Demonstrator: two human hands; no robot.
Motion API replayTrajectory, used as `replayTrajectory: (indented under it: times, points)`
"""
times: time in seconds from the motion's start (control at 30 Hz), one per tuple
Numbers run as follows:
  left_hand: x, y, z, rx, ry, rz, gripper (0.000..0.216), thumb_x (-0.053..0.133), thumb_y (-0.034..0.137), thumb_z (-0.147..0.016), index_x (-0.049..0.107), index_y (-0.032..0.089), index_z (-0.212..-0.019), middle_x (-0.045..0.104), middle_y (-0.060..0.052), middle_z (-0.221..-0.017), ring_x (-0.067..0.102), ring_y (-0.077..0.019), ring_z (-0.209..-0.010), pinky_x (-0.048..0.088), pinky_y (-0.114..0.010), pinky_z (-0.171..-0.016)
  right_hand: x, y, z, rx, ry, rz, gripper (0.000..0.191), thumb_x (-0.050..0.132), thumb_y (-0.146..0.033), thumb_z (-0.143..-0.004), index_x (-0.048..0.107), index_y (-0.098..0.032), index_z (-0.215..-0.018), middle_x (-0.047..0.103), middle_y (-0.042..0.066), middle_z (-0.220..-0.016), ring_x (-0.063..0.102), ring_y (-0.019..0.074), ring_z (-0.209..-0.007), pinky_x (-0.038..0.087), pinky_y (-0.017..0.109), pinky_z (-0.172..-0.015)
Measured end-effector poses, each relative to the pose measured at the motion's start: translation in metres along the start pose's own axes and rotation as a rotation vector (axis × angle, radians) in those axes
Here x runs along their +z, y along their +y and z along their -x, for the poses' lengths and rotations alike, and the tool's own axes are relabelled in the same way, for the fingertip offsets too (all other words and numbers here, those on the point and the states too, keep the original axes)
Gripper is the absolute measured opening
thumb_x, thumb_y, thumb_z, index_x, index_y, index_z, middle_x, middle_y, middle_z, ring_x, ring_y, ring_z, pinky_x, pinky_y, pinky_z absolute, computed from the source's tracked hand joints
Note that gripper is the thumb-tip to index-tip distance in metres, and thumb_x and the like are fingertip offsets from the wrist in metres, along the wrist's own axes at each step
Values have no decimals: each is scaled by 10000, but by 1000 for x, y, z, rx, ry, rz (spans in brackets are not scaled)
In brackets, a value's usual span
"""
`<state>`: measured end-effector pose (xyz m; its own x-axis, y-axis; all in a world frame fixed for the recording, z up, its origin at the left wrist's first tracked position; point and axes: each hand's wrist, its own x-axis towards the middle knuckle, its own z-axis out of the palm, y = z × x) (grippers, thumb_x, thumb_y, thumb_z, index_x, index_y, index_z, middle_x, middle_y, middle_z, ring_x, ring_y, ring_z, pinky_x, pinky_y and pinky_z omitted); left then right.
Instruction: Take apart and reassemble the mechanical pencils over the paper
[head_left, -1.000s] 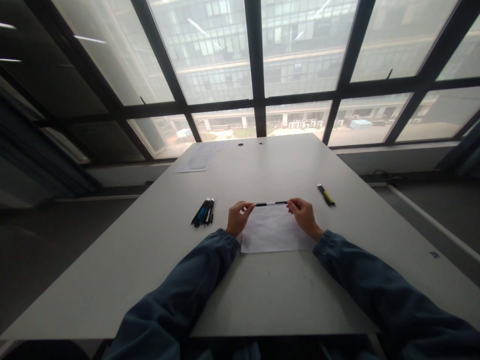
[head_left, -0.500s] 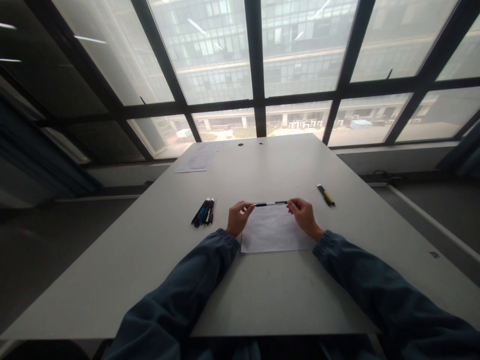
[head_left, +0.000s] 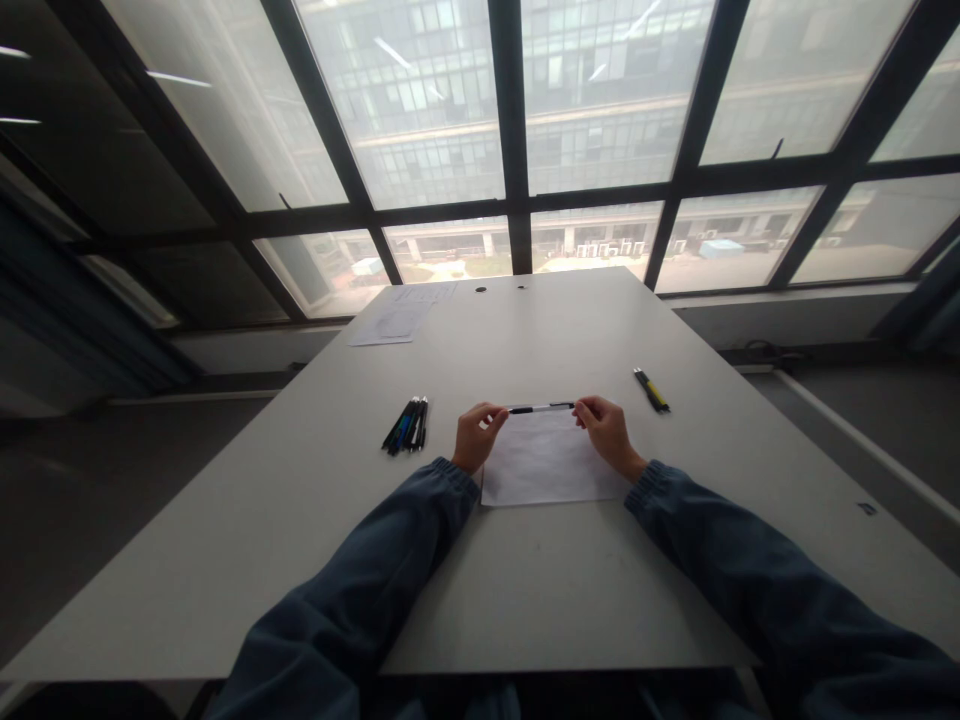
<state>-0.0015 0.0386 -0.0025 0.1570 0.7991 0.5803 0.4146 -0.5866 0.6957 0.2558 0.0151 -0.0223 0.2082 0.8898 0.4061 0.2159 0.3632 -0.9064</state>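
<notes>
Between my two hands a black and white pen [head_left: 541,408] lies level, stretched sideways over the far edge of a white sheet of paper [head_left: 553,460]. My left hand [head_left: 477,434] pinches its black tip end with thumb and fingers. At the other end, the one with the clip, my right hand [head_left: 603,432] holds it in a pinch. To the left of my left hand lies a bunch of several dark pens [head_left: 406,426], some with blue on them. Beyond my right hand are a few more pens [head_left: 652,390], black and yellow.
The white table [head_left: 540,580] reaches to the windows [head_left: 600,100]. Printed papers [head_left: 386,325] lie at its far left. A round dark cable hole [head_left: 481,289] sits near the far edge, and a small dark mark [head_left: 867,509] near the right edge.
</notes>
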Motion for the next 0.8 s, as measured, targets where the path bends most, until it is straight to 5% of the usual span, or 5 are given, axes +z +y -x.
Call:
replayTrajectory:
  times: [0.8]
  points:
    - [0, 2, 0, -12, -16, 0, 280, 608, 409, -896, 709, 188, -757, 703, -29, -763, 601, -149, -693, 460, -274, -649, 0, 3, 0, -2, -11, 6, 361, 598, -503, -853, 659, -165, -742, 638, 33, -618, 569, 151, -542, 442, 259, -507]
